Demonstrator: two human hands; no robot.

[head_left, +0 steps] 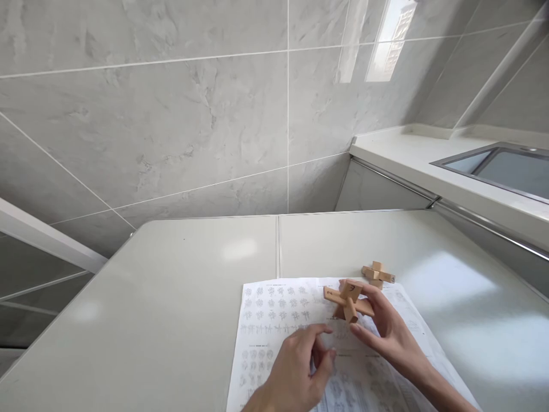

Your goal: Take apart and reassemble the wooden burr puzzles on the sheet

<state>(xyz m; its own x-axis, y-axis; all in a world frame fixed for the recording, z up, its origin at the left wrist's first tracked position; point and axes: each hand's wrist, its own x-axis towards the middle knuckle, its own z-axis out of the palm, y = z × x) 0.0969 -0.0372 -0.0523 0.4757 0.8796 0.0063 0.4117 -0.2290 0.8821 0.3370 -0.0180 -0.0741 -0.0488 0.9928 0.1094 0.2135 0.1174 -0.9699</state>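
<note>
Grey marble-patterned wall tiles (pixel 171 126) fill the upper part of my view, with window light reflected at the upper right, and a white countertop (pixel 398 150) holds a metal-rimmed sink (pixel 467 170) on the right. Below them I see a glossy off-white tabletop (pixel 171 309), split by 1 thin seam. On it lies a white printed sheet (pixel 257 337) covered with rows of small diagrams. My right hand (pixel 392 329) has the wooden burr puzzle (pixel 351 303) gripped, thumb at its near side and fingers around the far side, above the sheet. Its crossed bars point several ways, and 2 of the faces I can see carry dark marks, 1 of them like a 2. My left hand (pixel 295 366) is just beside it, clear of the wood, fingers curled and thumb apart from the index finger; I cannot tell whether it touches the paper. Near the sheet's far edge, beyond my right hand, sits a smaller wooden cross puzzle (pixel 377 274).
</note>
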